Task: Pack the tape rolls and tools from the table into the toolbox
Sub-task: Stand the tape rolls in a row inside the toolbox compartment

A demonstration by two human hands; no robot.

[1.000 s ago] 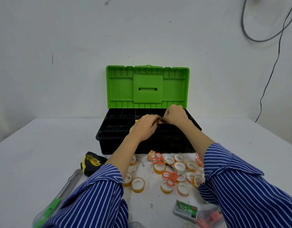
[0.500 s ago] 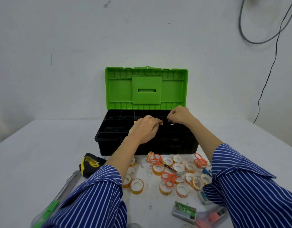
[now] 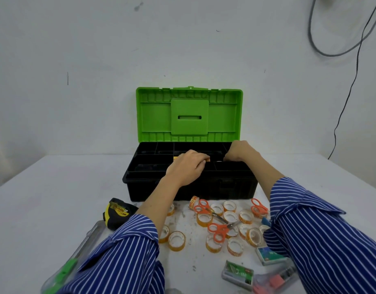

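There is one view only, from the camera on my head, so nothing is shared with a second one. It looks forward and down across the white table [image 3: 45,209] toward the wall [image 3: 77,60] at twelve o'clock. My sleeves fill the near edge at five and seven o'clock, close to the lens; the open toolbox [image 3: 189,187] sits centred, within my arms' reach.

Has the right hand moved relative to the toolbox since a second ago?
Yes. The right hand has shifted rightward along the toolbox, away from the left hand; earlier the two were touching near the tray's middle.
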